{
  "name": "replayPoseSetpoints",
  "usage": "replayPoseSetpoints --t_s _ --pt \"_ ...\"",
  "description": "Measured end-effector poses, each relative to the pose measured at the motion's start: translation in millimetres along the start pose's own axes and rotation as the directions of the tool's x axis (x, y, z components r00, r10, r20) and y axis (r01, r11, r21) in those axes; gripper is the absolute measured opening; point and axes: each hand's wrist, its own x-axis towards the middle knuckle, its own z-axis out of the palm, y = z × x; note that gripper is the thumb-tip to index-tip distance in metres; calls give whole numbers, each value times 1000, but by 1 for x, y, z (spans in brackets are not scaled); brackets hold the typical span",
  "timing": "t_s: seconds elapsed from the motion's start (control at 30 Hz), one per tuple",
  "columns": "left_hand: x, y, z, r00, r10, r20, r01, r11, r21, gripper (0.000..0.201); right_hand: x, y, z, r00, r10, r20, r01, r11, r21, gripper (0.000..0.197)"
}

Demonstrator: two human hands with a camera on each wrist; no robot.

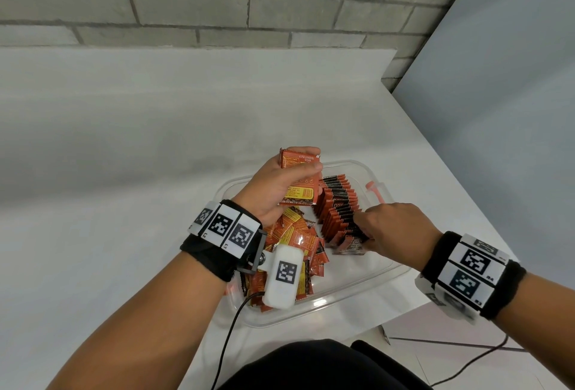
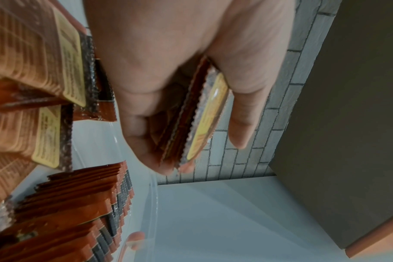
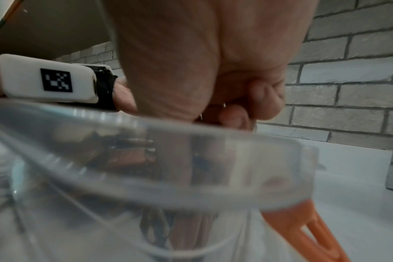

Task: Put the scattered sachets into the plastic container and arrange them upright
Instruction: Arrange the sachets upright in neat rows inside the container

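A clear plastic container sits on the white table. Along its right half stands an upright row of orange-and-black sachets. Loose orange sachets lie piled in its left half. My left hand hovers over the far end of the container and grips a small stack of sachets; the left wrist view shows the stack edge-on between thumb and fingers. My right hand is down at the near end of the row, fingers curled round the last sachets, which lean.
An orange latch hangs on the container's far right side and shows close up in the right wrist view as the latch. The table edge runs just right of the container. A brick wall stands behind. A black cable trails from my left wrist.
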Motion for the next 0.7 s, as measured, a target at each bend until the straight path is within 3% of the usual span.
replayPoseSetpoints --t_s 0.3,0.4,0.53,0.6,0.7 --pt "1 1 1 1000 -26 -16 25 997 -73 22 -7 2 -1 999 17 -44 -14 998 65 23" --pt "0 1 -1 999 -46 -5 45 995 -91 28 -7 8 -11 992 81 -93 -55 966 252 26" --pt "-1 0 1 1000 -23 15 23 1000 8 29 -3 11 -35 930 201 -307 69 725 685 25" --pt "-1 0 3 1000 -19 24 18 999 28 30 4 7 -44 899 269 -344 109 624 774 34" --pt "-2 -1 4 999 -5 49 3 999 37 36 18 -1 -50 903 283 -323 123 549 827 45"
